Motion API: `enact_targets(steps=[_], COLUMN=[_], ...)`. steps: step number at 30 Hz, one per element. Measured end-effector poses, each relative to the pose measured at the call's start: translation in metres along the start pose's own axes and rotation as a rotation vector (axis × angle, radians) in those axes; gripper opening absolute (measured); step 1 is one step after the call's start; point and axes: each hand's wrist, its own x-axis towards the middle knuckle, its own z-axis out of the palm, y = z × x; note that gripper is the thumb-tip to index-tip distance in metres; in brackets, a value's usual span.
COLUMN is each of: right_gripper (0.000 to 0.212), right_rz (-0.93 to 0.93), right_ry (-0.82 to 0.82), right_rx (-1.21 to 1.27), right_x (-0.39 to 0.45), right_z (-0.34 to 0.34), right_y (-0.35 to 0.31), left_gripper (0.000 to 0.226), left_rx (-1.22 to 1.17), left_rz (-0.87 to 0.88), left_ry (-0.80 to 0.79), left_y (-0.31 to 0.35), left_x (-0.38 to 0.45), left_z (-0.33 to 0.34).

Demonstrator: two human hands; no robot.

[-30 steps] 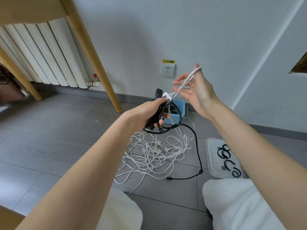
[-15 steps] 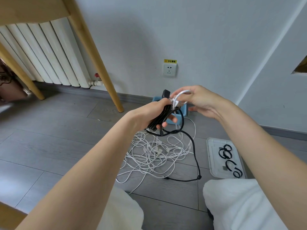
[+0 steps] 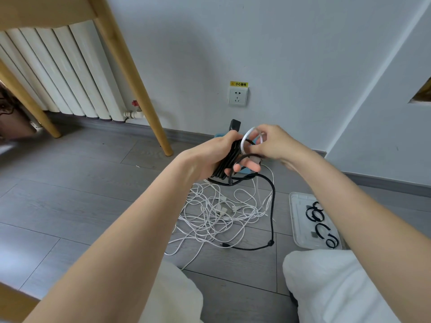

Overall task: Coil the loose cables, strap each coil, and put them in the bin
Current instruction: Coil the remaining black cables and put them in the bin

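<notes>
My left hand [image 3: 217, 155] grips a bundle of coiled black cable [image 3: 225, 164], with its black plug [image 3: 235, 125] sticking up. My right hand [image 3: 274, 143] pinches a white strap [image 3: 245, 139] that loops over the top of the bundle. The black cable's loose end [image 3: 271, 206] hangs down and trails across the floor. A tangle of white cables [image 3: 217, 213] lies on the floor below my hands. The blue bin [image 3: 247, 170] is mostly hidden behind my hands.
A white tray [image 3: 296, 220] holding several black straps [image 3: 320, 224] lies on the floor at the right. A wooden table leg [image 3: 140, 94] stands left of my hands, a radiator [image 3: 70, 78] behind it. A wall socket [image 3: 237, 96] is straight ahead. My knees fill the bottom.
My right hand has come down from the raised position and brought the white strap round the top of the black bundle. My left hand keeps its grip on the bundle.
</notes>
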Motion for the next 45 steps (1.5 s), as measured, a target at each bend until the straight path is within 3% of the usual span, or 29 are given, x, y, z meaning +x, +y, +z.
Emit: enact_targets(steps=[5, 8, 10, 13, 19, 24, 27, 32, 38, 40, 43, 45], right_gripper=[0.004, 0.017, 0.014, 0.014, 0.037, 0.029, 0.029, 0.038, 0.013, 0.022, 0.013, 0.011], right_rz=[0.099, 0.160, 0.131, 0.069, 0.084, 0.090, 0.078, 0.021, 0.121, 0.155, 0.082, 0.005], right_ry=[-0.080, -0.032, -0.127, -0.281, -0.427, -0.536, -0.600, -0.583, -0.411, -0.237, 0.162, 0.298], right_rx=[0.413, 0.386, 0.320, 0.482, 0.624, 0.731, 0.887, 0.770, 0.500, 0.300, -0.343, -0.442], right_x=[0.000, 0.002, -0.002, -0.006, -0.006, -0.006, -0.007, -0.001, 0.003, 0.006, 0.010, 0.012], right_z=[-0.016, -0.021, -0.014, -0.005, -0.006, -0.007, -0.008, 0.001, 0.002, 0.002, -0.007, -0.011], right_y=[-0.001, 0.008, 0.010, 0.009, 0.002, 0.001, -0.001, 0.004, 0.002, 0.003, 0.016, 0.021], left_gripper=[0.048, 0.048, 0.048, 0.044, 0.045, 0.049, 0.048, 0.054, 0.048, 0.039, 0.031, 0.032], left_rx=[-0.111, -0.254, -0.296, -0.292, -0.277, -0.313, -0.314, -0.179, -0.162, -0.222, -0.301, -0.271], left_rz=[0.002, 0.017, 0.024, 0.014, 0.012, 0.027, 0.064, 0.072, 0.026, 0.016, -0.032, -0.052], left_ry=[0.119, 0.176, 0.182, 0.168, 0.090, 0.031, -0.096, -0.190, -0.091, -0.022, 0.175, 0.300], left_y=[-0.001, 0.000, 0.001, 0.001, -0.003, -0.004, -0.003, 0.000, -0.004, -0.005, -0.011, -0.017], left_x=[0.004, 0.005, 0.004, 0.003, 0.001, 0.003, 0.003, -0.001, -0.006, -0.007, -0.008, -0.009], left_z=[-0.017, -0.028, -0.031, -0.028, -0.032, -0.037, -0.040, -0.035, -0.043, -0.053, -0.071, -0.080])
